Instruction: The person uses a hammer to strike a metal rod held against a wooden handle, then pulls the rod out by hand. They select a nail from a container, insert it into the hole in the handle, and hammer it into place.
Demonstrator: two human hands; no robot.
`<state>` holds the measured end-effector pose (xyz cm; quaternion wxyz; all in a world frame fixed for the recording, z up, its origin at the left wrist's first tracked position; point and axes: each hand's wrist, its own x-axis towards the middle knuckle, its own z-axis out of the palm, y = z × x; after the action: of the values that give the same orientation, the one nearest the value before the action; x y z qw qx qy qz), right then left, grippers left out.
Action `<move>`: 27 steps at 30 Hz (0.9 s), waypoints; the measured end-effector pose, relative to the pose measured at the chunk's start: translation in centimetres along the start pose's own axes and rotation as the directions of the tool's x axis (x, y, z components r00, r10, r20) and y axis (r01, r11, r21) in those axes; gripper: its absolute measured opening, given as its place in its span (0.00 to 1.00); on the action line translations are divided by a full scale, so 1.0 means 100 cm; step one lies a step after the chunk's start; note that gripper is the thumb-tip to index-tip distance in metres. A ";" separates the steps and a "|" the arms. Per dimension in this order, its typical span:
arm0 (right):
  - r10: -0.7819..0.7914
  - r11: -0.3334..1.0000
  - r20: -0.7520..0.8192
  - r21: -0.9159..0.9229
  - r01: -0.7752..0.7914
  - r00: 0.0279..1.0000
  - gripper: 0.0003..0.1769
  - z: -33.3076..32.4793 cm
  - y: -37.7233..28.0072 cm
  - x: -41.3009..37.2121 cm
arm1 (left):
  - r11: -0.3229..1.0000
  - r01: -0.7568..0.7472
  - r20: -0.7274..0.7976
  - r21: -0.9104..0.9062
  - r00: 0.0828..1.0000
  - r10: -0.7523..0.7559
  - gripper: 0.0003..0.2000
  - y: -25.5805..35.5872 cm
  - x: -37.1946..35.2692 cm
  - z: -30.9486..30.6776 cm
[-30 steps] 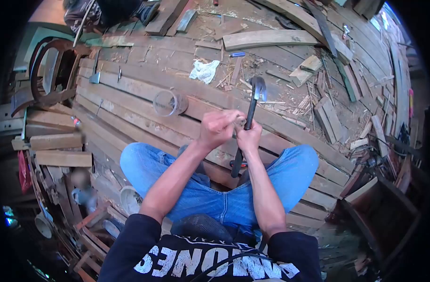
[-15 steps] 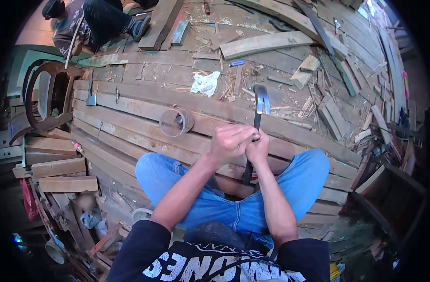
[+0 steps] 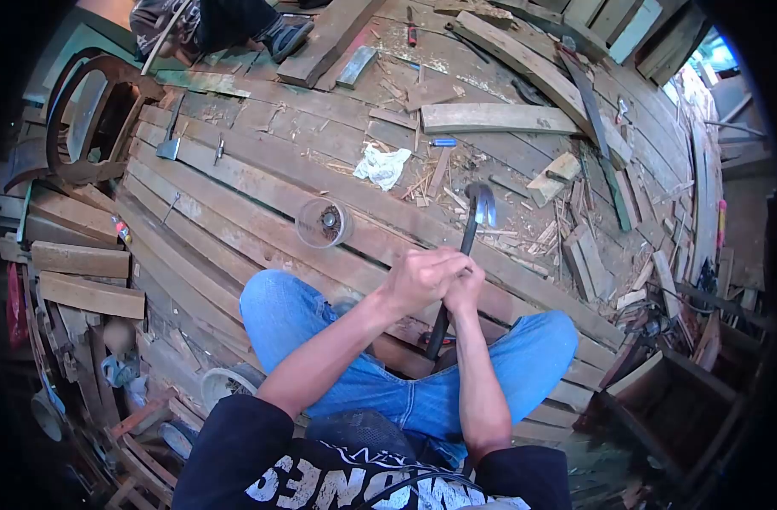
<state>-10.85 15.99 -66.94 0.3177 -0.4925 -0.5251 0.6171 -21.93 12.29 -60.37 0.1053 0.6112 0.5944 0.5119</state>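
Observation:
A claw hammer with a black handle stands slantwise in front of my lap, its metal head pointing away from me. My right hand is closed around the middle of the handle. Up against it, my left hand is closed with its fingertips pinched by the right fingers; whatever is between them is hidden. The handle's lower end shows below the hands, between my knees. Left of the hammer, a clear round tub with small dark pieces in it sits on the wooden planks.
A white crumpled cloth, a blue-handled tool and wood scraps lie ahead. A hatchet-like blade rests on the left planks. Beams lie across the back. Another person's leg shows at top left. An open wooden box stands at right.
The view has shifted, so the surroundings appear moved. The hammer head sits slightly lower and the handle leans more. Both hands stay together at the handle.

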 end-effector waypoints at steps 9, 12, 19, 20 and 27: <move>0.267 0.960 0.002 -0.086 -0.266 0.964 0.13 -0.011 -0.020 -0.003 | 0.961 0.256 -0.005 -0.102 0.966 -0.258 0.06 -0.001 0.004 0.006; 0.324 0.942 -0.013 -0.088 -0.324 0.946 0.13 -0.015 -0.023 0.001 | 0.985 0.170 -0.033 -0.030 0.985 -0.171 0.05 -0.005 0.004 0.010; 0.270 0.956 0.005 -0.121 -0.267 0.963 0.13 -0.011 -0.013 0.004 | 0.992 0.124 -0.067 -0.019 0.990 -0.125 0.05 -0.007 0.005 0.006; 0.263 0.959 0.014 -0.110 -0.260 0.965 0.13 -0.010 -0.013 0.004 | 0.993 0.118 -0.059 -0.011 0.991 -0.119 0.05 -0.008 0.005 0.005; 0.286 0.956 0.014 -0.075 -0.284 0.958 0.12 -0.008 -0.013 0.002 | 0.998 0.063 -0.027 0.021 0.998 -0.062 0.04 -0.007 0.005 0.002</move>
<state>-10.31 16.76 -65.73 0.2008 -0.5667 -0.4745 0.6429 -22.33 13.04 -60.72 0.1068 0.5867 0.6201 0.5098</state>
